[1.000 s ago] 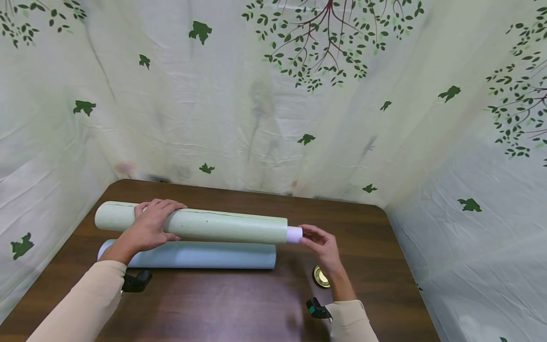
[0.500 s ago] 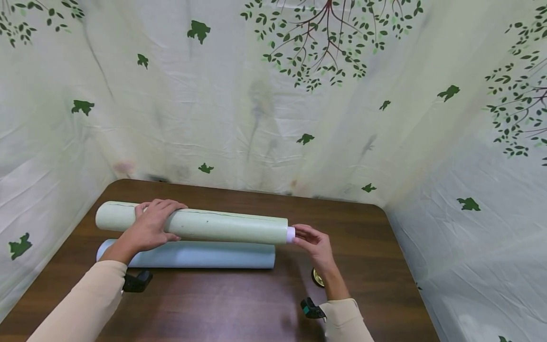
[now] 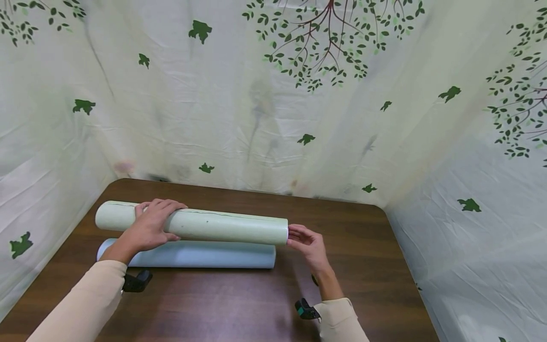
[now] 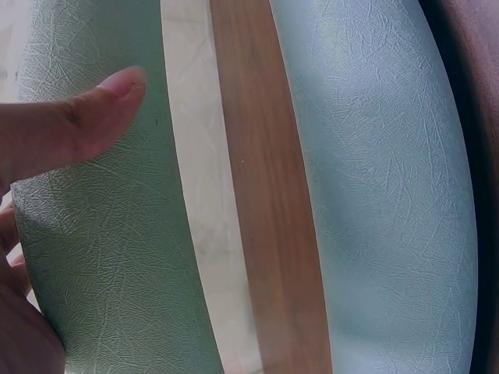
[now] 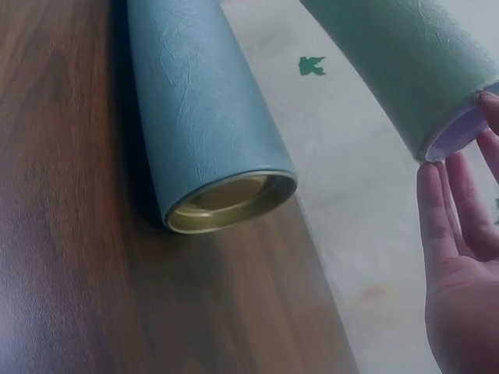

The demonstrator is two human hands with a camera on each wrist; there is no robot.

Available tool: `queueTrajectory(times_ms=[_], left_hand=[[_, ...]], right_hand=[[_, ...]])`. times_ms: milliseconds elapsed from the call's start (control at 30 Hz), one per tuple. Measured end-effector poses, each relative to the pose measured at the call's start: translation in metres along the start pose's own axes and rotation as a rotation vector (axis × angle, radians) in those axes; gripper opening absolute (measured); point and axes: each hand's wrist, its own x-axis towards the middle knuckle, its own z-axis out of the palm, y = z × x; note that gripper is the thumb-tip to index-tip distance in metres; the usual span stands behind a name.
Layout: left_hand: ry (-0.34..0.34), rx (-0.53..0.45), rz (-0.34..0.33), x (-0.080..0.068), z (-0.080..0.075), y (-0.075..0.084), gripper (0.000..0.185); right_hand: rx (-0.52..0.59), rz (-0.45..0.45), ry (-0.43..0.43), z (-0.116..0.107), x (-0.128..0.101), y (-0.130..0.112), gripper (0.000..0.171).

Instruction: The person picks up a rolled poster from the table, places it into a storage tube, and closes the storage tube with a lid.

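My left hand (image 3: 150,227) wraps over the green tube (image 3: 205,227) near its left end, grip clenched round it, holding it above the worktop (image 3: 363,247). My right hand (image 3: 308,244) has straight fingers (image 5: 448,206) pressed against the tube's right end, where a white inner edge shows. The blue tube (image 3: 201,255) lies on the worktop just beneath, its gold-rimmed end open.
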Motion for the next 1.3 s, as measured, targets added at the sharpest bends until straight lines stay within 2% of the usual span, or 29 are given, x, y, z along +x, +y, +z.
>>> queueTrajectory(times_ms=[567, 833, 1033, 1300], left_hand=[[-0.005, 0.014, 0.002, -0.001, 0.003, 0.001, 0.072], [-0.008, 0.015, -0.005, -0.001, 0.004, 0.002, 0.071], [0.002, 0.009, -0.009, -0.001, 0.005, 0.001, 0.071], [-0.001, 0.01, -0.011, -0.002, 0.005, -0.001, 0.072]], right_hand=[[-0.062, -0.012, 0.033, 0.006, 0.001, 0.003, 0.037], [-0.102, 0.007, 0.056, 0.003, -0.001, 0.001, 0.039], [-0.125, 0.026, 0.085, -0.007, -0.007, -0.001, 0.038], [-0.152, -0.018, 0.126, -0.029, -0.019, 0.001, 0.04]])
